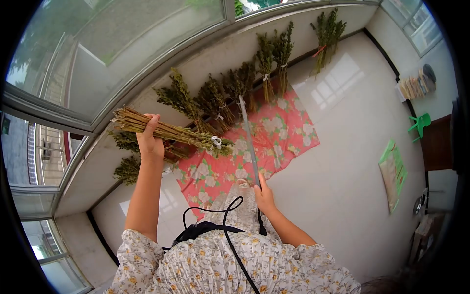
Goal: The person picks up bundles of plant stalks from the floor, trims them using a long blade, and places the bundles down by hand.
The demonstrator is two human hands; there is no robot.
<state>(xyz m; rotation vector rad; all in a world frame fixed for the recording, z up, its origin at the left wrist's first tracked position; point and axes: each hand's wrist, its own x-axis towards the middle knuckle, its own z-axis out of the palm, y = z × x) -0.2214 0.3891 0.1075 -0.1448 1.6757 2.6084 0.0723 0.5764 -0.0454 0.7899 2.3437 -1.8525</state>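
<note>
My left hand [151, 138] is wrapped around a bundle of dried plant stems [178, 132], raised at the left. The bundle lies nearly level, its bare stem ends to the left and its leafy end to the right, with a white tie [216, 141] near the leaves. In my right hand [265, 195] is the lower end of a long, thin grey stick [249, 142], which points up and away; its exact kind I cannot make out. Beyond it, several tied plant bundles [211, 100] lean against the wall under the window. A red flowered cloth [293, 134] lies on the floor below them.
Another plant bundle [327, 41] with a red tie leans by the far corner. To the right are a green stool [420, 126], a green-edged bag [393, 176] and a brown cabinet [438, 142]. A black cord [229, 225] loops in front of my body.
</note>
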